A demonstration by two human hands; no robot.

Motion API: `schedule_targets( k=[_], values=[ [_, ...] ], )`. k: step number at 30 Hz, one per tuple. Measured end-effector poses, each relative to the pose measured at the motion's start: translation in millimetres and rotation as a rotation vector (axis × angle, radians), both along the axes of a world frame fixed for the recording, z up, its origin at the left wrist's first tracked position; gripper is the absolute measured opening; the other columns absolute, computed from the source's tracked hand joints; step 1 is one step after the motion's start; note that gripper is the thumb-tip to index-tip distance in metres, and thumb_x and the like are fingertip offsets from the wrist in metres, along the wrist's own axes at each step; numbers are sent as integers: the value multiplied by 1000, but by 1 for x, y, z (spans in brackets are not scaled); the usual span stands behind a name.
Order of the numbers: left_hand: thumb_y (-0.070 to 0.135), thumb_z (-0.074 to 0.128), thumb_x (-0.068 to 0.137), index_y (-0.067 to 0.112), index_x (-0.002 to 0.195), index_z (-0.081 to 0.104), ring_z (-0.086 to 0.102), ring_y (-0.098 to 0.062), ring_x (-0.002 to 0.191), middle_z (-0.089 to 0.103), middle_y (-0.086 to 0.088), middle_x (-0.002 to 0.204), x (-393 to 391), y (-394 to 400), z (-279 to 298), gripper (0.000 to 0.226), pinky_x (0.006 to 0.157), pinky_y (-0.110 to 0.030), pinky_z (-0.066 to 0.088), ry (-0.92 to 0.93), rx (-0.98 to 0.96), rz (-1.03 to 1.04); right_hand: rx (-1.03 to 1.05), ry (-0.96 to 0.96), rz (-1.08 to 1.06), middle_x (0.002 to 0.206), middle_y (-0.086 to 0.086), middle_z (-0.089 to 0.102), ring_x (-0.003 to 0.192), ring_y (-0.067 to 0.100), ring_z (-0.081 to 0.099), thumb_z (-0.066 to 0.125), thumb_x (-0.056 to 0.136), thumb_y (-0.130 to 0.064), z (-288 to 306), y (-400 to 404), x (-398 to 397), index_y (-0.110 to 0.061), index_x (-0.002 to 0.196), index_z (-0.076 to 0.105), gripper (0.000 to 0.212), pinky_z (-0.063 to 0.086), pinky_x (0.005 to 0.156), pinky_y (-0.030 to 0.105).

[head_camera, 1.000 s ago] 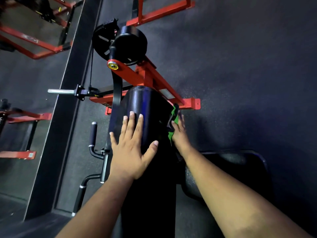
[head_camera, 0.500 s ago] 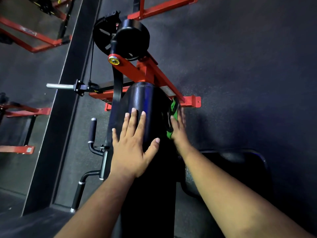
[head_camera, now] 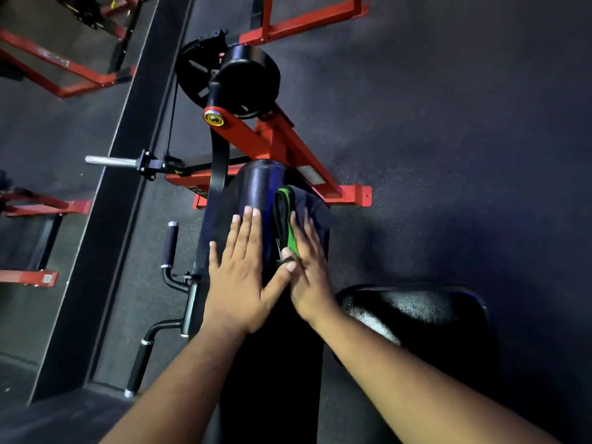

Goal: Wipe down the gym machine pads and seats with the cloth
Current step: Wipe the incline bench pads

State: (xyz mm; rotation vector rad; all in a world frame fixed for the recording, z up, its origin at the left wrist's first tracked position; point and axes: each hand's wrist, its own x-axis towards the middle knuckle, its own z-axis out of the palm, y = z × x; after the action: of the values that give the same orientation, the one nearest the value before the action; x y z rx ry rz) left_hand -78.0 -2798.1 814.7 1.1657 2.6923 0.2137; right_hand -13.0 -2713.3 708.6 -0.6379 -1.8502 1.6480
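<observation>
The limp, light black cloth with a green edge point(head_camera: 293, 219), draped on the right flank of the smooth, firm black vinyl roller pad point(head_camera: 256, 193), looks likeliest to slide, so the right hand point(head_camera: 309, 267) presses it under straight fingers point(head_camera: 307, 232) while the left hand point(head_camera: 243, 274) rests flat, holding nothing.

No readable text; label on red frame point(head_camera: 310, 174) illegible.

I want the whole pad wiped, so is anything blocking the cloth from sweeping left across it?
Yes. The left hand lies flat on the pad, right beside the cloth under the right hand.
</observation>
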Motion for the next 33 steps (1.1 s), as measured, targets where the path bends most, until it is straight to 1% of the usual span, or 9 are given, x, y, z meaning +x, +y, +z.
schedule_targets(
  k=[6, 9, 14, 16, 20, 23, 26, 29, 33],
  values=[
    [88, 9, 86, 26, 162, -11, -12, -5, 156, -13, 13, 170, 0, 1, 0, 100, 125, -61, 6, 2, -7, 7, 140, -235, 32, 172, -6, 0, 158, 22, 1, 41, 102, -46, 42, 76, -75, -43, 160, 21, 61, 19, 119, 62],
    [88, 9, 86, 27, 162, -11, -13, -6, 156, -14, 12, 170, 1, 1, 0, 100, 125, -61, 7, 9, -15, 3, 169, -193, 8, 172, -5, 5, 158, 19, 5, 37, 102, -48, 24, 59, -59, -42, 160, 19, 61, 21, 122, 54],
    [83, 21, 88, 32, 163, -1, -12, -9, 156, -12, 13, 170, 0, 3, -1, 93, 124, -63, 9, 26, -44, 3, -36, -138, 17, 170, -1, 11, 157, 12, 7, 31, 104, -58, -45, 2, 6, -27, 160, 17, 66, 12, 127, 38],
    [82, 23, 89, 33, 163, 2, -12, -9, 156, -12, 13, 170, 0, 3, -1, 92, 124, -62, 8, 32, -51, 2, -142, -188, -10, 169, -4, 8, 157, 11, 3, 28, 101, -66, -64, 15, -4, -25, 159, 14, 73, 5, 129, 39],
    [77, 28, 91, 33, 163, 3, -12, -10, 157, -11, 13, 170, 1, 4, -2, 89, 124, -62, 9, 36, -52, 7, -270, -257, -95, 171, 7, 8, 155, 13, 2, 32, 99, -51, -80, 56, -40, -14, 161, 19, 74, 1, 128, 45],
    [76, 28, 90, 32, 163, 4, -10, -11, 157, -9, 12, 171, 1, 3, -1, 89, 124, -62, 8, 31, -57, 14, -313, -222, -100, 170, 7, 11, 156, 15, 5, 36, 99, -42, -71, 36, -28, -14, 160, 23, 69, 4, 128, 42],
    [76, 28, 90, 32, 164, 4, -9, -11, 157, -8, 12, 171, 1, 3, -1, 89, 124, -61, 8, 33, -53, 18, -215, -139, -73, 170, 3, 14, 157, 15, 9, 37, 101, -38, -64, -25, 18, -31, 161, 18, 64, 13, 128, 48],
    [77, 27, 89, 32, 163, 4, -9, -12, 157, -8, 12, 171, 0, 3, -2, 89, 124, -61, 9, 31, -50, 20, -163, -133, -22, 171, -4, 10, 158, 13, 6, 35, 103, -50, -57, -51, 41, -56, 156, 11, 58, 13, 127, 55],
    [77, 25, 90, 33, 163, 4, -10, -10, 157, -9, 14, 171, 0, 3, -4, 88, 125, -61, 8, 25, -29, 17, -190, -221, -86, 172, -1, 5, 159, 17, 0, 30, 101, -53, -33, 31, -30, -34, 161, 15, 65, 3, 127, 51]
  ],
)
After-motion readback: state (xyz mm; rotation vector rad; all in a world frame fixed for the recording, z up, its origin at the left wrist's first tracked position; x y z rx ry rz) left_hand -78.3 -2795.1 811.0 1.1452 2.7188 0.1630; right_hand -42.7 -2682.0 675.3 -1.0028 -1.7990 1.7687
